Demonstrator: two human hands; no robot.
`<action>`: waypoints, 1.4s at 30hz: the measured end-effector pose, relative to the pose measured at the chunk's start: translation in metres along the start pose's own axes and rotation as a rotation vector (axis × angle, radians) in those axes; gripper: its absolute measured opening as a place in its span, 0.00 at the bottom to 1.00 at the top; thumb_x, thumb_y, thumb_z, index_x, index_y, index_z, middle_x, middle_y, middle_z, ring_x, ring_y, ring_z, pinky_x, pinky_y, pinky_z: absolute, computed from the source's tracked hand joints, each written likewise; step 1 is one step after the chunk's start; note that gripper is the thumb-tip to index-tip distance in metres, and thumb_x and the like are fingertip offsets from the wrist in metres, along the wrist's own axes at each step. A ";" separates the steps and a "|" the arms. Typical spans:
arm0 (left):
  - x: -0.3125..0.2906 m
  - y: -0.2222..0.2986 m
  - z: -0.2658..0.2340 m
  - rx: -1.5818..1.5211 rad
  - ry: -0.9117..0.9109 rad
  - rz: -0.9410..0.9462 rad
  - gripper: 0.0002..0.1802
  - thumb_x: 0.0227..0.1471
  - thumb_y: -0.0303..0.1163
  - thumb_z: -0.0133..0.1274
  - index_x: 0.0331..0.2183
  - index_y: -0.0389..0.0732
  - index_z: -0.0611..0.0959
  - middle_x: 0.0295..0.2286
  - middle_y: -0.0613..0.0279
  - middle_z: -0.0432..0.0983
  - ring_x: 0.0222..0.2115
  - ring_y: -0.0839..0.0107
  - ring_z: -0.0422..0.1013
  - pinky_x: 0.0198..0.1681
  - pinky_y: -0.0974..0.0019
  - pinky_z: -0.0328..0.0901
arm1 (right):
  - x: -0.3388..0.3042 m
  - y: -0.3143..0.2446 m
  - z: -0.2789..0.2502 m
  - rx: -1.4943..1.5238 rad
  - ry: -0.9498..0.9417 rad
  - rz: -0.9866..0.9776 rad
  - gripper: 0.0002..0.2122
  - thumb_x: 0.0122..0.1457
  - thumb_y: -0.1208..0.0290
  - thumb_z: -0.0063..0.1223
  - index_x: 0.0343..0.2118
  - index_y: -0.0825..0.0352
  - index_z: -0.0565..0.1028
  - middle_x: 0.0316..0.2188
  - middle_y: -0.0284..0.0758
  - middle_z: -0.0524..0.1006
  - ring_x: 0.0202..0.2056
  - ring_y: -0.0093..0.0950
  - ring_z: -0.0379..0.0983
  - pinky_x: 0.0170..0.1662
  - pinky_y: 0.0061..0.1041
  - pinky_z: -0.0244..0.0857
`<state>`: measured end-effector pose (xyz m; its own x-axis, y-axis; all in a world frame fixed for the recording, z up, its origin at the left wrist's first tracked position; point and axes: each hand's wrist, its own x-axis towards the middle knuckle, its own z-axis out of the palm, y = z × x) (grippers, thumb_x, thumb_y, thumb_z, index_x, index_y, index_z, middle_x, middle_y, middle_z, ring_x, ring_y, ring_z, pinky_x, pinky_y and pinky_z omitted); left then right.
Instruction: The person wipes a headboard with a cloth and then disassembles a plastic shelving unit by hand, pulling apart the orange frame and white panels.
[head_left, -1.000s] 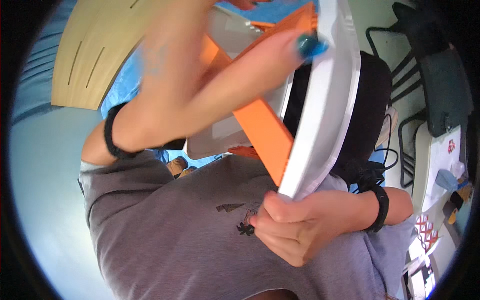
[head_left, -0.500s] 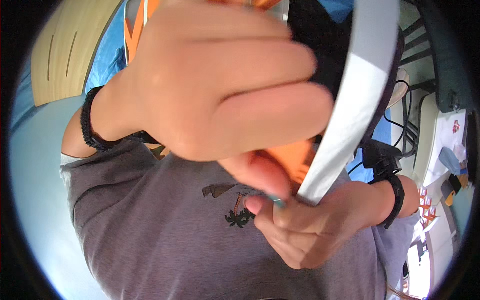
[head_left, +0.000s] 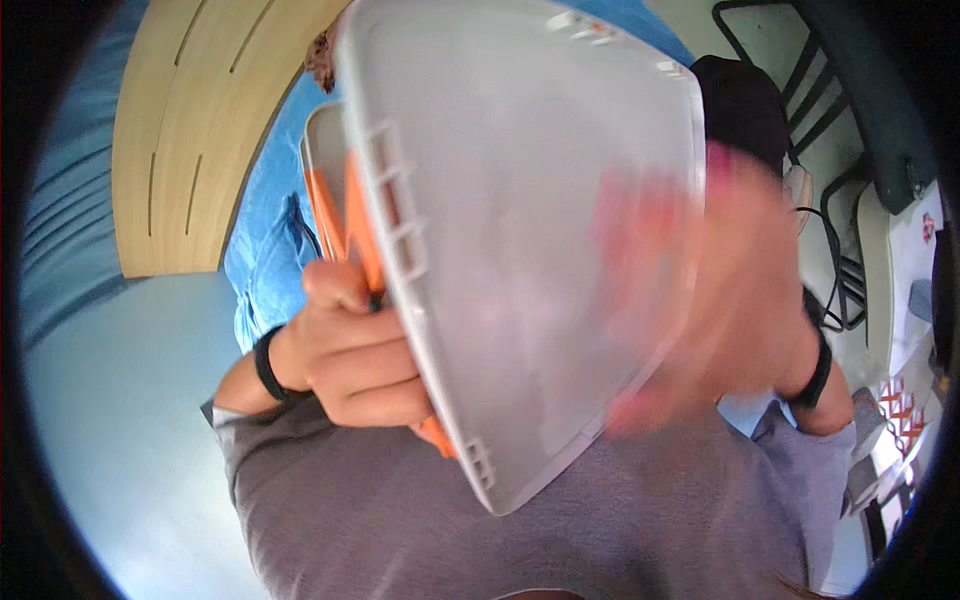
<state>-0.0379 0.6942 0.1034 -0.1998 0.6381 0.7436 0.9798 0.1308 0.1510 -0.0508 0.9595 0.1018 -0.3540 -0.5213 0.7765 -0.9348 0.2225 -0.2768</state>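
A whitish plastic panel (head_left: 530,220) with a raised rim and small slots along its edges stands tilted in front of me, its broad face toward the view. Behind its left edge are orange plastic strips (head_left: 364,230) set in a zigzag, with a second pale panel edge (head_left: 318,135) beyond them. My left hand (head_left: 360,345) is closed on the orange strips beside the panel's left rim; its fingertips are hidden behind the panel. At the right rim is my right hand (head_left: 740,290), smeared by motion. Its fingers overlap the panel's face, and whether they grip it is unclear.
A light wooden board (head_left: 200,140) with slits lies at upper left, next to blue cloth (head_left: 265,255). Dark metal chair legs (head_left: 815,90) and a black cable (head_left: 830,250) are at the right. Farther right is a red lattice-shaped object (head_left: 900,420).
The panel has turned from edge-on to show its broad face. My left hand has moved down and away from the view; my right hand has risen from the panel's lower end to its right side.
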 end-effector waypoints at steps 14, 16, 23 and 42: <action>-0.013 0.044 -0.082 -0.086 0.262 -1.204 0.31 0.53 0.52 0.44 0.46 0.36 0.64 0.42 0.58 0.66 0.43 0.70 0.65 0.43 0.68 0.63 | -0.009 0.082 0.042 0.479 -0.103 1.058 0.20 0.58 0.52 0.45 0.22 0.68 0.67 0.18 0.26 0.59 0.23 0.16 0.54 0.27 0.17 0.51; -0.020 0.046 -0.090 -0.246 0.349 -1.514 0.32 0.52 0.51 0.46 0.48 0.35 0.66 0.41 0.60 0.68 0.42 0.73 0.65 0.42 0.68 0.63 | -0.006 0.073 0.043 0.502 -0.105 0.972 0.19 0.57 0.54 0.46 0.27 0.69 0.70 0.21 0.31 0.67 0.25 0.21 0.62 0.32 0.19 0.58; 0.005 0.018 -0.074 -0.406 0.104 -1.456 0.29 0.49 0.44 0.53 0.48 0.35 0.69 0.36 0.64 0.71 0.34 0.80 0.67 0.35 0.78 0.62 | 0.037 0.044 0.017 -0.163 -0.067 0.455 0.17 0.53 0.65 0.52 0.43 0.69 0.69 0.35 0.42 0.72 0.34 0.36 0.70 0.38 0.27 0.63; 0.030 0.000 -0.049 -0.512 -0.219 -1.313 0.39 0.42 0.59 0.54 0.41 0.31 0.71 0.30 0.61 0.71 0.28 0.74 0.69 0.34 0.73 0.60 | 0.058 0.029 0.031 0.544 -0.079 0.486 0.09 0.52 0.69 0.51 0.32 0.69 0.71 0.21 0.36 0.70 0.23 0.21 0.66 0.28 0.20 0.59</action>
<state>-0.0440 0.6766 0.1576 -0.8976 0.3792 -0.2248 -0.0306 0.4551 0.8899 -0.0995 0.9109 0.1212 -0.7140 -0.5305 0.4569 -0.5464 0.0142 -0.8374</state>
